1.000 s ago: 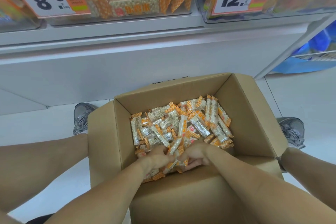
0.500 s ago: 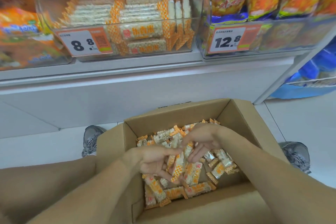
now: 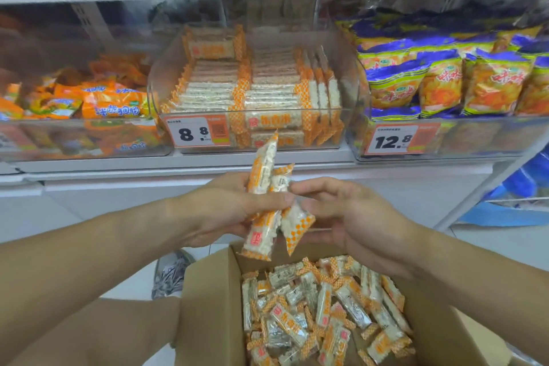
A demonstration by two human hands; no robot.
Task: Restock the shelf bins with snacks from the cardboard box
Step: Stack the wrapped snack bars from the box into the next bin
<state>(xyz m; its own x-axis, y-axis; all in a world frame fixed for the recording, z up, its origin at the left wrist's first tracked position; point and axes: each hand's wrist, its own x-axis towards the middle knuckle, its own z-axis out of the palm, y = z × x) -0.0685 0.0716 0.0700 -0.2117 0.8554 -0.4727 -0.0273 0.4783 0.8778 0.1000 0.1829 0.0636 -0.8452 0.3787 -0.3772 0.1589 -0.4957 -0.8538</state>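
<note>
now, left hand (image 3: 225, 211) fingers grasping snack bars (image 3: 267, 202), right hand (image 3: 350, 217) fingers pinching them

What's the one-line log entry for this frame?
phase: carry | left hand: grips snack bars | right hand: fingertips at bars | over cardboard box | target: 8.8 bin, part full

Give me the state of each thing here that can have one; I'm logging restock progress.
Cardboard box: open, still holding many rice bars.
Rice bars in hand: lifted above the box, upright bundle.
Left hand: grips the bundle.
Right hand: fingers loosely curled, fingertips at the bundle.
Rice bar bin: priced 8.8, partly filled, bars stacked neatly.
Chip bag bin: priced 12.8, well stocked.
</note>
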